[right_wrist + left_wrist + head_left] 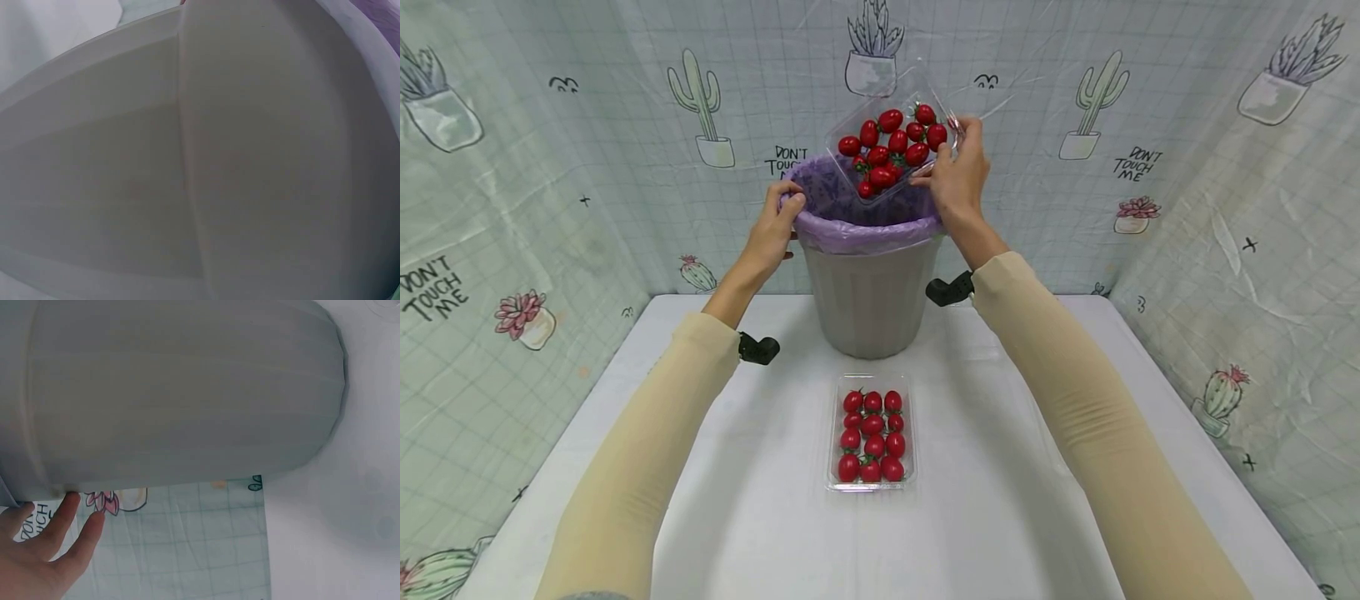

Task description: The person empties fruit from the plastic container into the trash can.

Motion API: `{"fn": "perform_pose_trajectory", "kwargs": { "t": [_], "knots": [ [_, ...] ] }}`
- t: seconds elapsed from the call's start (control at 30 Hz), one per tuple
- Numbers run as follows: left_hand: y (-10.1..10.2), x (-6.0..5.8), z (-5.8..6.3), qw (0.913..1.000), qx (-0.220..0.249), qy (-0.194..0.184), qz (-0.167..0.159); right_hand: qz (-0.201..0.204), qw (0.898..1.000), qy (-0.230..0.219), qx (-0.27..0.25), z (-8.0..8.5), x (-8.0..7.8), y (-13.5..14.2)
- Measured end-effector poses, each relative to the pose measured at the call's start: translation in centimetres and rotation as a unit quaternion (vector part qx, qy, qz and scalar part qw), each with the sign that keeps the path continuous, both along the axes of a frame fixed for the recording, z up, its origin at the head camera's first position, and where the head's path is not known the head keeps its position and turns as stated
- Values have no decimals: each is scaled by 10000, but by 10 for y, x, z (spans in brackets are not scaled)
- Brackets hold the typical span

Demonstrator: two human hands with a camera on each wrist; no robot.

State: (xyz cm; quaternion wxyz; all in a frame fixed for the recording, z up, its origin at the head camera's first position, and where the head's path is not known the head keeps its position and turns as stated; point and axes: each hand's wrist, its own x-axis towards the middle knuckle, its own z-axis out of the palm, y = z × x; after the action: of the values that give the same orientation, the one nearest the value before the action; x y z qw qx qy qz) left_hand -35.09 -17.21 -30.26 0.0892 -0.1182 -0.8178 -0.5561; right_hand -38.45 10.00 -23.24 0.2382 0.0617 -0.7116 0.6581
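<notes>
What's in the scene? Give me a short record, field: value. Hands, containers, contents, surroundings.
left hand: grips rim of bin
right hand: holds raised pack
raised pack: clear, tilted, over the bin's mouth
contents: red tomatoes
bin: grey, upright, purple liner folded over rim
second pack: clear, flat on white table, holds red tomatoes in three columns
backdrop: printed with cacti, "DON'T TOUCH ME"
lids: can't tell

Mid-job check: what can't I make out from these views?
- Inside bottom of the bin, head view: hidden by its near wall and the raised tomato box.
- Left hand, left wrist view: partly cut off by the frame edges.
- Right hand, right wrist view: unseen; the bin fills most of it.
- Red speck, same view: too small.
</notes>
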Motion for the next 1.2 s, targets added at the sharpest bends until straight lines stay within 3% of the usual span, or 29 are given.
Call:
{"fn": "perform_pose_trajectory", "kwargs": {
  "t": [1.2],
  "knots": [
    [0,0,0,10000,-39,-11,40,-4,9977,411,540,-4,5,-1]
  ]
}}
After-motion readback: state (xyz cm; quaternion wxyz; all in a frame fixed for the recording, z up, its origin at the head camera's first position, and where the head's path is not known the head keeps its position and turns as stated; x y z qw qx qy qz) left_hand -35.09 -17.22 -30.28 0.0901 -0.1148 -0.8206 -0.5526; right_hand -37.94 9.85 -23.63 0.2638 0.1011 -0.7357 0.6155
